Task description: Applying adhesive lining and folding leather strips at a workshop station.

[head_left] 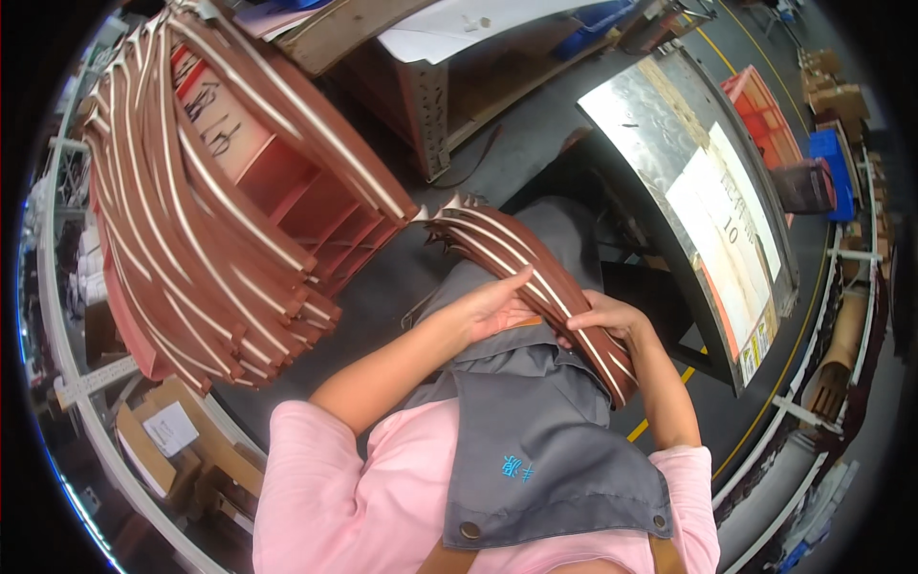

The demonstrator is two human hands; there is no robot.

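A bundle of long brown strips with white stripes (pixel 521 251) lies slantwise across my lap, over the grey apron (pixel 545 411). My left hand (pixel 499 308) is closed on the near-left side of the bundle, thumb on top. Further down the bundle, my right hand (pixel 607 318) wraps it from the right with the thumb across the strips. The undersides of both hands' fingers are partly hidden. To the left, many similar brown strips (pixel 158 210) hang draped over a red plastic crate (pixel 306 201), their cut ends pointing toward me.
A metal-topped worktable (pixel 650 110) with white sheets on it stands at the right. A wooden bench with metal legs (pixel 421 110) is ahead. Cardboard boxes (pixel 158 450) sit on a rack at lower left. Further right are a red crate (pixel 762 115) and a blue bin (pixel 834 172).
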